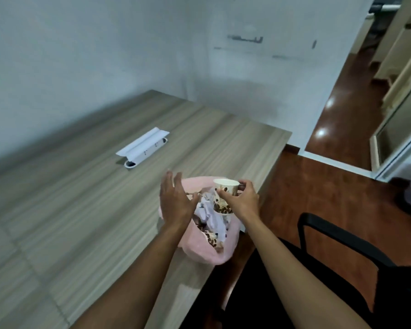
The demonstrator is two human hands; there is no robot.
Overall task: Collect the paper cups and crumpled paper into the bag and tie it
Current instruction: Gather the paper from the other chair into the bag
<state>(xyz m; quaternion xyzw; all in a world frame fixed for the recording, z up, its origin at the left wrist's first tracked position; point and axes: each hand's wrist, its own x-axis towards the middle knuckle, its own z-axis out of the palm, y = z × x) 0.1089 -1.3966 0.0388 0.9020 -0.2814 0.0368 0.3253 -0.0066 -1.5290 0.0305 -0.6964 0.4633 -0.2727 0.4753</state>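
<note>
Our right hand (pixel 243 200) grips a patterned paper cup (pixel 224 197) by its wall, thumb and fingers curled round it, just above the mouth of the pink bag (pixel 199 254). Our left hand (pixel 176 200) is spread flat, holding nothing, at the bag's left edge. We judge the cup should go straight down onto the crumpled paper (pixel 211 214) inside, while the left hand keeps the rim wide. The bag sits at the tabletop (pixel 81 210) edge, so we should press gently.
</note>
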